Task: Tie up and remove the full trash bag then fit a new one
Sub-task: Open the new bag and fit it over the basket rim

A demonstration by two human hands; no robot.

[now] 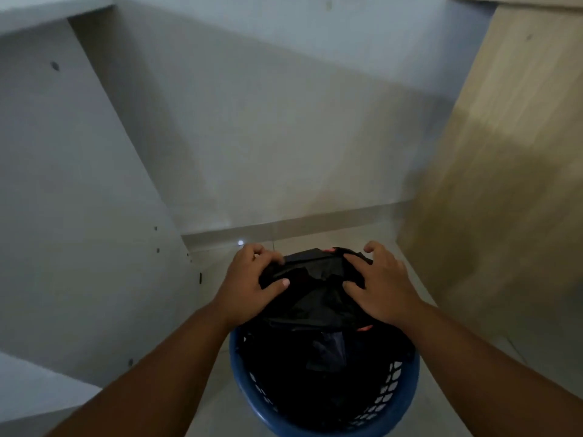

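Observation:
A black trash bag (315, 298) fills a blue perforated bin (400, 392) on the floor in front of me. Its upper part is gathered and lifted above the rim. My left hand (249, 285) pinches the left side of the gathered plastic, thumb on the near side and fingers over the far edge. My right hand (381, 288) grips the right side the same way. Small red bits show at the top edge (329, 249) and below my right hand. No spare bag is in sight.
A white cabinet panel (79, 216) rises close on the left. A light wooden panel (492, 184) stands close on the right. A white wall with a skirting board (315, 225) is just behind the bin. The pale tiled floor (214, 405) forms a narrow gap.

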